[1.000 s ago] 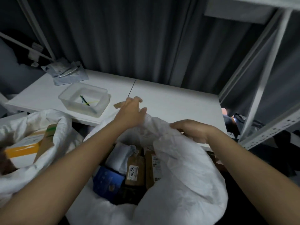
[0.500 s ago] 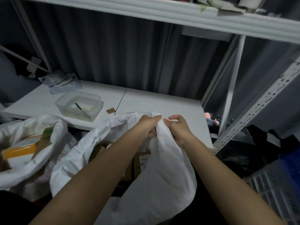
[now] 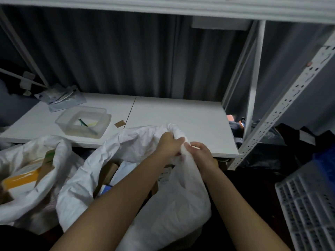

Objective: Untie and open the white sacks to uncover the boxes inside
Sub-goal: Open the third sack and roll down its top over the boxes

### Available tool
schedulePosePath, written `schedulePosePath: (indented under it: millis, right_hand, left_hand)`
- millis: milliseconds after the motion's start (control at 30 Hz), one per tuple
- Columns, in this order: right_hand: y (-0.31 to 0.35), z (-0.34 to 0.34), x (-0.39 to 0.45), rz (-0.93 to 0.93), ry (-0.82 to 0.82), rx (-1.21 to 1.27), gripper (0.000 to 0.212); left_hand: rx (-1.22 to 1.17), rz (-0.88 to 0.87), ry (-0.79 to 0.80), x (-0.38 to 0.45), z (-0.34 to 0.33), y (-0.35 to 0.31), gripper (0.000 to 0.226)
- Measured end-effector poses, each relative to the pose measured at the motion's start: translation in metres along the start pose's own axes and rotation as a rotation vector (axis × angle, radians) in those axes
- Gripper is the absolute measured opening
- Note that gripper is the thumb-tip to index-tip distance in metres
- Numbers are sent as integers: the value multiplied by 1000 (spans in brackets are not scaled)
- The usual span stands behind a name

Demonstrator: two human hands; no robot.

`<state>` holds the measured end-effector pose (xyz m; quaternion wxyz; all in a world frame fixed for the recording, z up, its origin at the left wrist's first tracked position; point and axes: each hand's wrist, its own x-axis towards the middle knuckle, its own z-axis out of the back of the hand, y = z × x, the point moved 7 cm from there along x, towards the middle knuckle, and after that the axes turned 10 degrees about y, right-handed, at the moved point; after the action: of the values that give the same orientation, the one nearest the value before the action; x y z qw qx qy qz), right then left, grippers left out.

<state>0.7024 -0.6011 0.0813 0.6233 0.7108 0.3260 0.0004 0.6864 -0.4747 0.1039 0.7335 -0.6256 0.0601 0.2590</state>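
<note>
Left hand (image 3: 169, 144) and right hand (image 3: 201, 153) both clutching the gathered rim of the white sack (image 3: 174, 201), at centre, boxes (image 3: 108, 171) showing at its 9 o'clock, second sack (image 3: 36, 187) further left

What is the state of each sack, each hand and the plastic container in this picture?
middle white sack: open, boxes partly showing, rim bunched in both hands
left white sack: open, a yellow and white box showing
left hand: grips the sack rim
right hand: grips the sack rim
clear plastic container: lidless, upright on the white shelf
</note>
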Motion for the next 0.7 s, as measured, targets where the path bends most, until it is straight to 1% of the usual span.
schedulePosePath:
  millis: [33,100,133,167,200,233,267,300,333,400,433,467,500,567,600,633,667,700]
  right_hand:
    - [2,2,-5,64,-59,-71,23]
    - [13,2,-14,305,-191,-494,22]
    - [11,-3,-17,386,-198,-704,30]
    - [2,-9,-16,385,-153,-859,40]
    - [-5,-12,-15,372,-114,-934,44]
    - [-9,-12,-13,376,-114,-935,39]
    - [-8,-9,-13,392,-132,-878,28]
    - [-7,-3,-12,387,-141,-744,18]
    - [-8,2,-10,343,-121,-554,16]
    - [-20,1,-4,177,36,-97,15]
    - [-26,0,-2,114,70,35,14]
    - [-30,0,-1,89,48,49,14]
    - [-28,2,-4,110,-18,-39,14]
    - [-17,7,-15,214,-135,-280,18]
    - [-11,5,-22,268,-138,-416,21]
    - [-9,1,-27,314,-97,-528,28]
    - [-11,-1,-29,343,-59,-589,34]
    - [-14,0,-30,353,-59,-577,37]
  left_hand:
    - [14,-10,-44,-1,4,1,30]
    - [47,-59,-150,-2,12,-1,31]
    - [48,-92,-199,-3,14,-4,36]
    - [39,-126,-231,-4,15,-6,41]
    - [14,-158,-235,-5,13,-7,45]
    - [-28,-187,-212,-7,10,-7,50]
    - [-71,-212,-163,-10,5,-5,53]
    - [-87,-237,-104,-12,2,-2,53]
    - [-45,-245,-35,-14,0,-1,51]
    - [154,-262,96,-16,-3,-2,45]
    - [244,-278,111,-14,-2,-3,43]
    - [296,-290,90,-10,0,-4,42]
    - [316,-297,50,-5,2,-5,43]
    - [332,-312,-44,1,5,-11,43]
    - [321,-321,-94,2,6,-15,42]
    - [293,-330,-137,4,8,-20,42]
    - [257,-336,-154,7,8,-25,42]
    - [217,-343,-141,9,7,-30,43]
